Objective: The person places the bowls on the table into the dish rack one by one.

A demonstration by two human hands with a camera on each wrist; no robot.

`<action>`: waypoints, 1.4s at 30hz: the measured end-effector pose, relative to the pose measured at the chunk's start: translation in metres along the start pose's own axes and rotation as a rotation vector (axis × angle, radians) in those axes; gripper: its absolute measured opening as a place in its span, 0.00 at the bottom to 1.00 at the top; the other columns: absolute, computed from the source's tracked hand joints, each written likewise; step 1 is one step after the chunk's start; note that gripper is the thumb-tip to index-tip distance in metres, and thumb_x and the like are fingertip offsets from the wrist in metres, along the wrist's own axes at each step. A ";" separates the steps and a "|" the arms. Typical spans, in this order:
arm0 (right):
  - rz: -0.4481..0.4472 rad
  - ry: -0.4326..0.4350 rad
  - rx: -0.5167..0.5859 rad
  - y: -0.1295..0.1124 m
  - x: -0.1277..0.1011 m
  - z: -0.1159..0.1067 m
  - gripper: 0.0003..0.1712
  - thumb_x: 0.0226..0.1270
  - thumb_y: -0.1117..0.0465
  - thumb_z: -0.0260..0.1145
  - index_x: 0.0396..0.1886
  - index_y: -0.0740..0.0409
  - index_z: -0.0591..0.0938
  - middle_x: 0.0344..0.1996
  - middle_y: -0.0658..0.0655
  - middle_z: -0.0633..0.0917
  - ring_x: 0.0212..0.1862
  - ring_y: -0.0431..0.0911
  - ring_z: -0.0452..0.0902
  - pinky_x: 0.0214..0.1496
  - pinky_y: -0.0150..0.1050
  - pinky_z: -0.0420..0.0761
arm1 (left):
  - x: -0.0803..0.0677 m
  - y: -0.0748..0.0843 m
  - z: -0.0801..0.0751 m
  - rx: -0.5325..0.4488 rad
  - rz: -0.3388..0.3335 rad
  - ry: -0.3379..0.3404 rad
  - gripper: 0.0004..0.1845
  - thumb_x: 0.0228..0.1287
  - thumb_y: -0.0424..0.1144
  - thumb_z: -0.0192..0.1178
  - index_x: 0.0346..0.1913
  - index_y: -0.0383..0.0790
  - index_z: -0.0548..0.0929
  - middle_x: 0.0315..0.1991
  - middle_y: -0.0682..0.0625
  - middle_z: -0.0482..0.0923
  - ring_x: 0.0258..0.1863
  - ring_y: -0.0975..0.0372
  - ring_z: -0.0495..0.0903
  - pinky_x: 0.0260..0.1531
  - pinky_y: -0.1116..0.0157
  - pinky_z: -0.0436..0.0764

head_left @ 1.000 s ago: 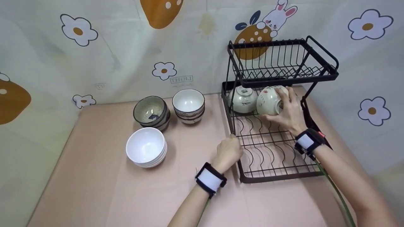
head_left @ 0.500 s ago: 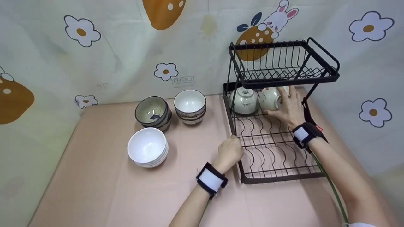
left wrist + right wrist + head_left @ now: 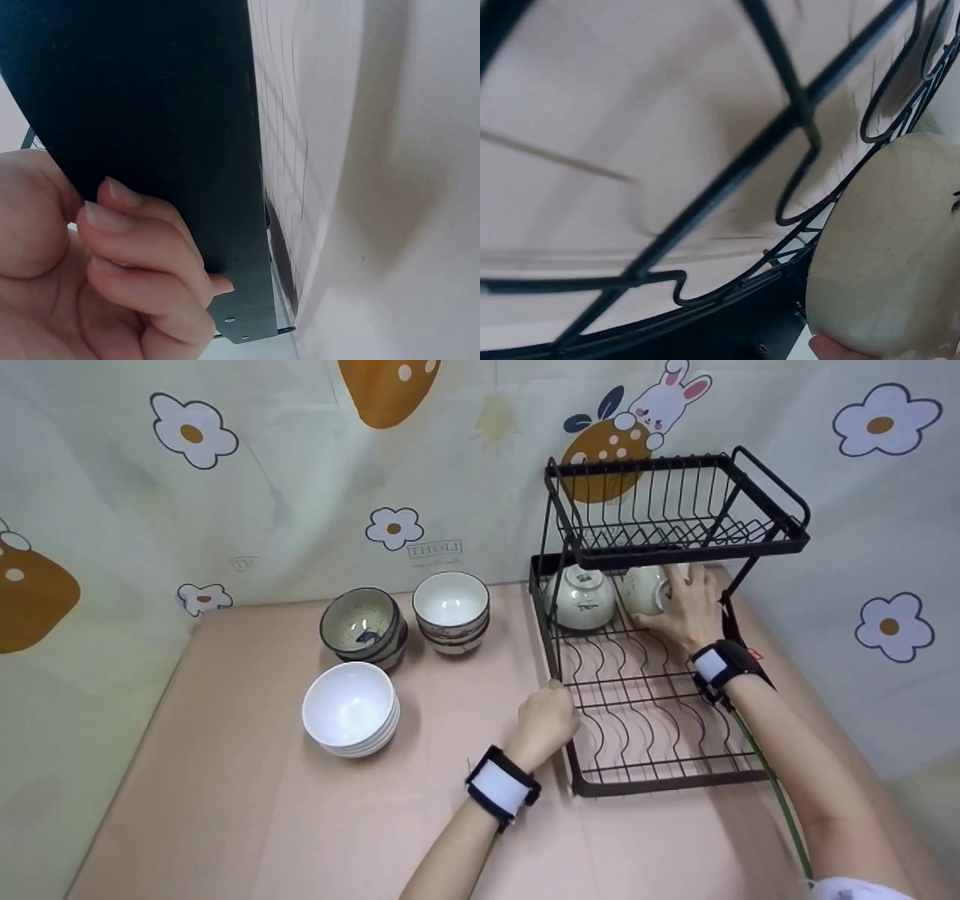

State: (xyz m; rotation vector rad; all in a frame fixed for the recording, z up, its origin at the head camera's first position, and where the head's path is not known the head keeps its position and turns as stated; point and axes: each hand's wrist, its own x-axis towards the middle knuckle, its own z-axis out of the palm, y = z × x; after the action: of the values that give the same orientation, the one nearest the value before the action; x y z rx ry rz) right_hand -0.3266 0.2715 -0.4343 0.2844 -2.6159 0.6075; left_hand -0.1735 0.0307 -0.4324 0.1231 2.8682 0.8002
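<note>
My right hand [image 3: 688, 611] grips a pale patterned bowl [image 3: 643, 590] tipped on its side, at the back of the black dish rack's [image 3: 652, 789] lower tier. In the right wrist view that bowl [image 3: 889, 247] leans over the rack wires, a fingertip [image 3: 836, 349] at its lower edge. Left of it a similar bowl [image 3: 581, 598] sits with its base facing outward. My left hand [image 3: 549, 718] holds the rack's left side rail; in the left wrist view its curled fingers [image 3: 150, 247] and thumb pinch the flat black rail [image 3: 172, 135].
Left of the rack stand a stack of white bowls [image 3: 350, 709], a stack of greyish speckled bowls [image 3: 358, 622] and a stack of dark-rimmed bowls [image 3: 450, 604]. The rack's upper tier [image 3: 690, 547] overhangs the back of the lower one. A patterned cloth [image 3: 300, 472] hangs behind.
My right hand has pushed the bowl slightly back and right, deeper under the upper tier. The left hand stays on the rail.
</note>
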 end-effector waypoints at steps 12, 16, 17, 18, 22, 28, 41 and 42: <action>0.012 -0.096 -0.014 0.002 0.013 -0.004 0.57 0.46 0.53 0.83 0.75 0.52 0.63 0.70 0.80 0.61 0.63 0.84 0.61 0.56 0.83 0.65 | -0.002 -0.002 -0.001 0.002 0.047 0.033 0.18 0.64 0.29 0.61 0.54 0.22 0.77 0.30 0.43 0.79 0.26 0.53 0.80 0.31 0.60 0.84; 0.051 -0.157 -0.020 0.003 0.018 -0.006 0.56 0.47 0.52 0.81 0.75 0.54 0.64 0.70 0.81 0.60 0.64 0.84 0.60 0.55 0.83 0.65 | -0.003 -0.001 -0.001 -0.004 0.040 0.027 0.19 0.64 0.28 0.61 0.56 0.21 0.76 0.29 0.43 0.79 0.25 0.54 0.79 0.31 0.62 0.83; 0.062 -0.172 -0.027 0.003 0.019 -0.006 0.56 0.48 0.52 0.81 0.76 0.55 0.64 0.70 0.81 0.60 0.64 0.84 0.60 0.55 0.83 0.65 | -0.003 -0.001 -0.001 -0.004 0.036 0.026 0.20 0.64 0.28 0.61 0.56 0.21 0.76 0.30 0.43 0.80 0.25 0.54 0.79 0.31 0.62 0.83; 0.074 -0.189 -0.036 0.003 0.020 -0.006 0.56 0.48 0.51 0.81 0.75 0.56 0.64 0.71 0.81 0.60 0.64 0.84 0.60 0.56 0.83 0.66 | -0.003 0.000 0.000 -0.006 0.031 0.023 0.20 0.64 0.28 0.61 0.57 0.21 0.76 0.30 0.43 0.80 0.25 0.54 0.80 0.31 0.61 0.84; 0.106 -0.236 -0.073 0.002 0.025 -0.006 0.54 0.50 0.50 0.80 0.75 0.59 0.64 0.70 0.81 0.60 0.65 0.83 0.60 0.56 0.82 0.66 | -0.003 0.000 -0.001 0.003 0.028 0.021 0.21 0.64 0.28 0.60 0.58 0.21 0.76 0.31 0.42 0.81 0.26 0.54 0.80 0.33 0.61 0.84; 0.102 -0.288 -0.125 -0.001 0.032 -0.005 0.53 0.53 0.48 0.77 0.74 0.62 0.64 0.67 0.84 0.64 0.63 0.83 0.62 0.56 0.80 0.68 | -0.002 -0.001 0.000 0.022 0.038 0.029 0.24 0.63 0.27 0.60 0.60 0.19 0.74 0.31 0.41 0.82 0.25 0.54 0.80 0.31 0.61 0.84; 0.115 -0.374 -0.172 0.002 0.048 -0.003 0.39 0.54 0.46 0.78 0.53 0.72 0.75 0.52 0.84 0.76 0.57 0.80 0.69 0.55 0.76 0.73 | -0.003 0.000 0.001 0.049 0.028 0.050 0.15 0.62 0.29 0.61 0.51 0.25 0.78 0.32 0.40 0.83 0.31 0.50 0.85 0.35 0.58 0.85; 0.120 -0.380 -0.163 0.003 0.050 -0.003 0.40 0.54 0.46 0.78 0.54 0.72 0.74 0.52 0.84 0.76 0.57 0.81 0.68 0.55 0.76 0.72 | -0.003 0.000 0.000 0.051 0.027 0.050 0.16 0.62 0.29 0.62 0.52 0.24 0.78 0.32 0.40 0.83 0.31 0.50 0.85 0.35 0.58 0.85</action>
State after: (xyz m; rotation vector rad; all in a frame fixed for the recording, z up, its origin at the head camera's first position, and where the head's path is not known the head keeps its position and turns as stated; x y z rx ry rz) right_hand -0.3702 0.2701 -0.4105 0.2089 -3.0459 0.4052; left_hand -0.1704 0.0307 -0.4322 0.1511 2.9409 0.7457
